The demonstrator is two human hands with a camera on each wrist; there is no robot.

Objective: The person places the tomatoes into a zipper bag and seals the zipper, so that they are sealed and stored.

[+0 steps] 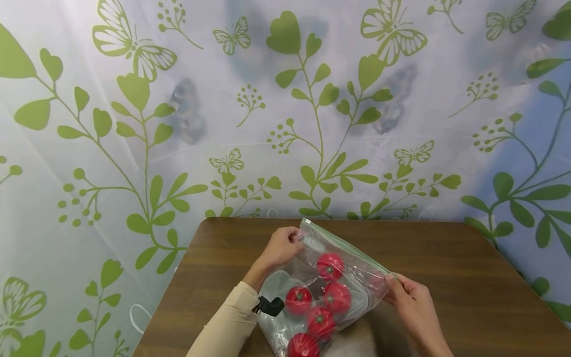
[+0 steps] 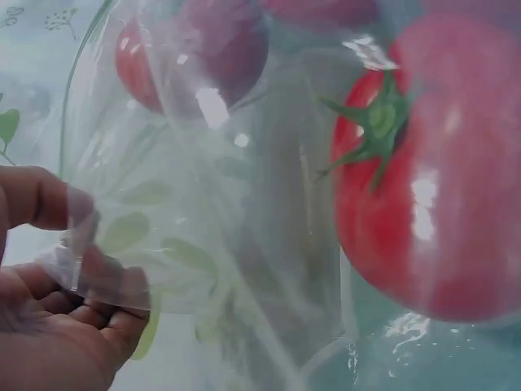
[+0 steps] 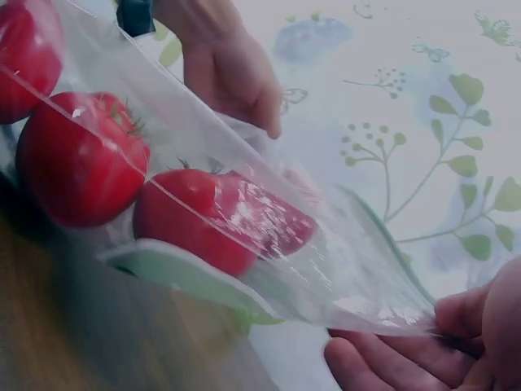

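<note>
A clear zip bag with a green strip along its top edge is held up at a slant over the table. Several red tomatoes with green stems lie inside, on a pale translucent tray. My left hand pinches the bag's side just below its upper left corner; the left wrist view shows the film between thumb and fingers of that hand. At the lower right end of the strip, my right hand pinches the corner between thumb and fingers. A large tomato fills much of the left wrist view.
The brown wooden table lies beneath the bag. Behind it hangs a pale curtain printed with green leaves and butterflies. A dark wrist camera mount sits on my left wrist, close to the bag.
</note>
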